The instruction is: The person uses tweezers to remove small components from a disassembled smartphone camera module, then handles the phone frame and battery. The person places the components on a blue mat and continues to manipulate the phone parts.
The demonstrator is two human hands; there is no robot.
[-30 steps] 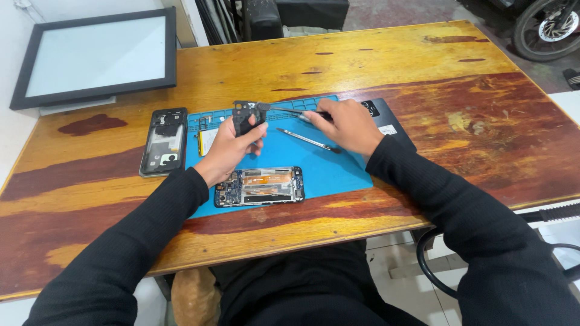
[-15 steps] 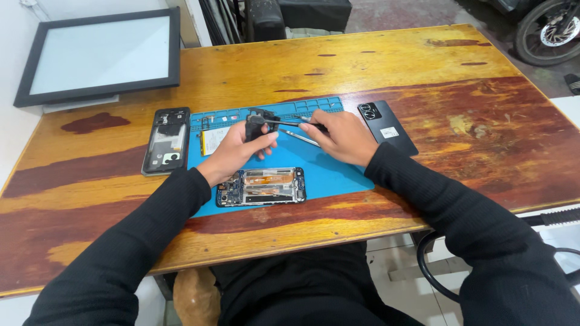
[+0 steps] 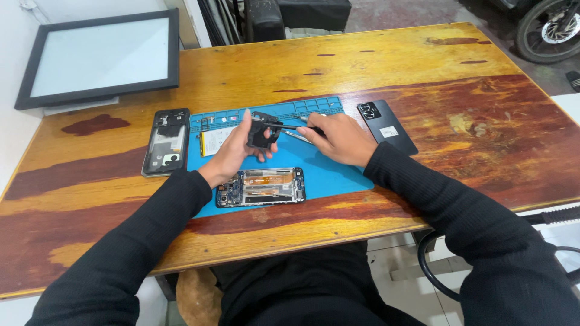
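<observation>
Phone parts on counter (image 3: 423, 54), 2 hands over blue mat (image 3: 338, 175).
L to R: 1 phone frame (image 3: 166, 142), left hand (image 3: 232, 151) grip closed on black part (image 3: 261, 130), 1 open phone (image 3: 261, 187) below, right hand (image 3: 338, 137) pinching tool (image 3: 290, 127) at the part, 1 back cover (image 3: 386, 127).

Open phone (image 3: 261, 188) lies close under both hands. Phone frame (image 3: 166, 141) blocks left side, black back cover (image 3: 386, 127) blocks right. Bare wooden table (image 3: 374, 54) beyond mat.

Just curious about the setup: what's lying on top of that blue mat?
On the blue mat: an opened phone, a pale battery, both hands working a small black part. Beneath them is hidden.
</observation>
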